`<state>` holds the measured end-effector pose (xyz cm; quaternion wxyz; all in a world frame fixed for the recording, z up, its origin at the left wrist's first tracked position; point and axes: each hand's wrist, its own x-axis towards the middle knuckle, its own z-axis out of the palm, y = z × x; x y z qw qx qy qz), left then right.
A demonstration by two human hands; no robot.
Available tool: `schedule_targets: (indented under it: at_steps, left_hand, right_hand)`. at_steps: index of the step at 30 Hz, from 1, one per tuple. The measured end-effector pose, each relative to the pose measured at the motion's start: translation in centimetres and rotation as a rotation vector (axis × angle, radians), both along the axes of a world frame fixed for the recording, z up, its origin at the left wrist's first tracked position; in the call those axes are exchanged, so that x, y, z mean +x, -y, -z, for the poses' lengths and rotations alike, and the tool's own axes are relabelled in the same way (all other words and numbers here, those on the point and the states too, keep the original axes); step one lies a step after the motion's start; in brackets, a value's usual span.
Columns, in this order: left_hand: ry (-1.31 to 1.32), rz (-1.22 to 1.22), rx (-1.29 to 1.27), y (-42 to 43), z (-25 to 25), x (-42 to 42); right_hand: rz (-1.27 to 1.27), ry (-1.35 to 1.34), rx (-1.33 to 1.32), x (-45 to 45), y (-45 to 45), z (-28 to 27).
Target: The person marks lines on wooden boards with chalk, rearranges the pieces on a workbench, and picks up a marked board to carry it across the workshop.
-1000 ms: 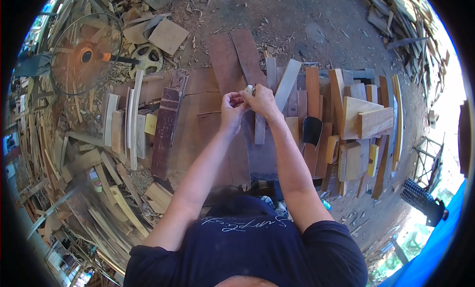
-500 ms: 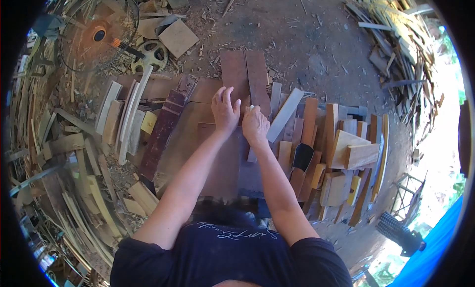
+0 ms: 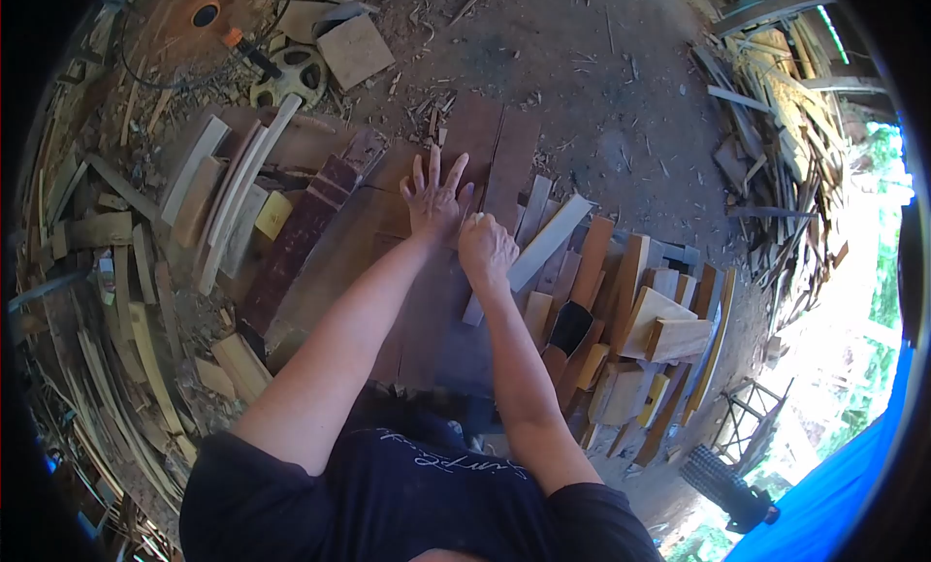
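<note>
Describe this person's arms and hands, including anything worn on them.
Both arms are bare below short, dark sleeves of a T-shirt with pale script lettering. The left hand and right hand wear no gloves; no watch or bracelet shows.

Two hands (image 3: 435, 203) (image 3: 488, 248), one fan (image 3: 206, 16)

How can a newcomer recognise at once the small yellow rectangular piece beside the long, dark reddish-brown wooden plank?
Find the broad, flat brown work surface near the picture's centre. On its left lies a long, dark reddish-brown wooden plank. Just left of that, before a greyish wooden strip, sits the small yellow rectangular piece, brighter and shorter than both neighbours.
</note>
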<state>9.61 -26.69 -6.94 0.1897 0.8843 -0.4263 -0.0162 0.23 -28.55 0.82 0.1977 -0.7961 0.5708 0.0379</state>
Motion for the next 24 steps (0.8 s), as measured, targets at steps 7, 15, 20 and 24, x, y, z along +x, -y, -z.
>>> schedule_targets:
  at_steps: [7, 15, 20, 24]
  left_hand:
    - [-0.066, 0.042, -0.004, 0.0, -0.8, 0.7]
    - [-0.059, -0.073, -0.022, -0.1, -0.3, -0.3]
    - [-0.059, -0.081, -0.024, 0.3, 0.2, -0.2]
    - [-0.072, -0.074, 0.003, 0.0, -0.1, -0.3]
  right_hand:
    - [0.023, -0.014, 0.043, -0.5, 0.1, -1.3]
    - [0.005, 0.027, 0.068, 1.0, 2.2, 1.1]
    - [0.029, -0.048, 0.053, -0.9, -0.7, 0.0]
    - [-0.01, 0.052, 0.056, 1.0, 3.1, 1.4]
